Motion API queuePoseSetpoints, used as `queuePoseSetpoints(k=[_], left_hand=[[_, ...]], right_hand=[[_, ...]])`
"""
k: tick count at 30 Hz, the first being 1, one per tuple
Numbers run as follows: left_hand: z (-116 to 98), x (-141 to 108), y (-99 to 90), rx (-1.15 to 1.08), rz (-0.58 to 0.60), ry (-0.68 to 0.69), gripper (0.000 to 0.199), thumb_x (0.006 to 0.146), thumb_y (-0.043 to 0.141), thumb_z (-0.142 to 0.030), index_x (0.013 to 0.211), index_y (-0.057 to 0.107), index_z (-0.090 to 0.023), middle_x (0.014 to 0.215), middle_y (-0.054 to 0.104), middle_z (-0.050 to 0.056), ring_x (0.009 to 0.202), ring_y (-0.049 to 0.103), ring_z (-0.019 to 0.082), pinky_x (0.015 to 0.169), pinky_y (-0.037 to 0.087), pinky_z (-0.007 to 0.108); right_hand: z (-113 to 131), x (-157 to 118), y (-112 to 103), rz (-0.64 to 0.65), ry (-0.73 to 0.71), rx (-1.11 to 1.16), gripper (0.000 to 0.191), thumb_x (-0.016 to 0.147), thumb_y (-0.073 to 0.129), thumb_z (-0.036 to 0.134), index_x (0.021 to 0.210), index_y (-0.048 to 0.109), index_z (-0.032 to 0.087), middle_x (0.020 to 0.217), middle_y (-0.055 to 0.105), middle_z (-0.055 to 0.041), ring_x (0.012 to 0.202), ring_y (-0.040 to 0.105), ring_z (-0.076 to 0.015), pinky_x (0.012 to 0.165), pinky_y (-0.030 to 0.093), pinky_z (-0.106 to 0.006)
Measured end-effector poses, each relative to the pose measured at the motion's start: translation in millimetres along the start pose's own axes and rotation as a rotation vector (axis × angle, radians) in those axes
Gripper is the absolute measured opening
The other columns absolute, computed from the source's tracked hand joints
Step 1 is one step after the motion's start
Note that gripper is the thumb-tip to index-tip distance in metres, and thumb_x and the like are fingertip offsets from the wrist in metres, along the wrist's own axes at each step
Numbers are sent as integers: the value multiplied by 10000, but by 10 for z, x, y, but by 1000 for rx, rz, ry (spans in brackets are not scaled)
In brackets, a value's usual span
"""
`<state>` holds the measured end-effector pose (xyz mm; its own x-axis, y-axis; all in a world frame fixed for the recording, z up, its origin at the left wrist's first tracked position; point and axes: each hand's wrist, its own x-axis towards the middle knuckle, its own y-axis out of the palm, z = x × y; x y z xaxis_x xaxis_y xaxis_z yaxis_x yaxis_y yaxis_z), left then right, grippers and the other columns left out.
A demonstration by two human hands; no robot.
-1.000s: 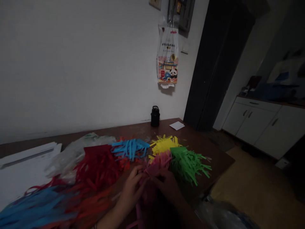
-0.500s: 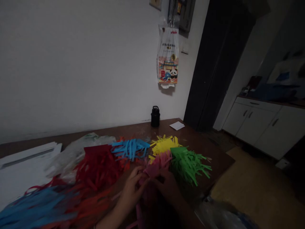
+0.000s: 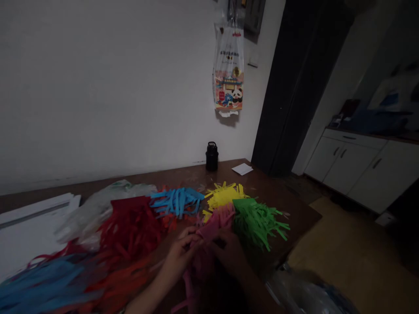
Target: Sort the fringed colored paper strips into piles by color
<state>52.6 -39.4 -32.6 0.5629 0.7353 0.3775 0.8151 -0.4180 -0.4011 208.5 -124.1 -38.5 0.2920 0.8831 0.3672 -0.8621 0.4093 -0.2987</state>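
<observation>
Both hands are together over the front of the table, on a pink fringed sheet [image 3: 211,226] cut into strips. My left hand [image 3: 181,253] pinches its edge between thumb and fingers. Close beside it, my right hand [image 3: 231,255] is closed on the same sheet, fingertips almost touching the left ones. Loose pink strips hang below the hands toward the table edge. Whether the sheet is paper or cloth I cannot tell in the dim light. Just right of my right hand lies a green fringed bundle [image 3: 258,220], and a yellow one [image 3: 225,196] lies behind the pink.
Left of my hands are a dark red fringed bundle [image 3: 131,226], blue strips [image 3: 178,201] and orange strips [image 3: 127,281]. A clear plastic bag [image 3: 98,209] and white sheets [image 3: 29,237] lie farther left. A black bottle [image 3: 211,157] stands near the wall.
The whole view has shifted slightly, with things sitting a little higher in the picture. Both hands stay on the pink sheet, their fingers slightly moved along its edge.
</observation>
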Motion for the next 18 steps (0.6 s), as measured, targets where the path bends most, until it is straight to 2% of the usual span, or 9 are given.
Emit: queuePoseSetpoints(k=[6,10,13,15,18], left_hand=[[-5,-13,6,13,-1,-5,302,844,570,-447,701,716,-224,973,657,82,968,639,259,887,507,390],[6,-22,13,44,-5,12,256,835,550,-387,696,691,-224,929,658,77,926,634,253,833,520,379],[7,-33,13,69,-10,33,199,806,537,-315,689,672,-225,949,653,77,949,628,255,847,513,377],[7,-38,9,86,-14,45,189,800,523,-293,686,657,-226,957,650,76,961,627,256,860,509,379],[14,-37,10,113,-23,54,212,816,495,-293,682,644,-224,946,644,79,946,635,259,862,508,393]], right_hand=[[-29,-28,13,-1,4,-62,57,765,682,184,715,657,174,713,634,12,679,586,-143,615,428,-227],[-27,-72,67,-19,-14,-153,139,740,727,205,834,629,174,784,621,-6,711,586,-163,625,435,-250],[-27,-71,98,-42,-62,-221,178,808,691,265,945,615,179,861,632,-31,755,588,-176,666,446,-276],[-40,-57,101,-39,-112,-260,126,863,637,257,969,625,191,907,652,-42,816,597,-187,727,451,-296],[-79,-39,97,-27,-185,-329,39,878,611,189,886,648,198,894,671,-45,863,596,-203,788,432,-322]])
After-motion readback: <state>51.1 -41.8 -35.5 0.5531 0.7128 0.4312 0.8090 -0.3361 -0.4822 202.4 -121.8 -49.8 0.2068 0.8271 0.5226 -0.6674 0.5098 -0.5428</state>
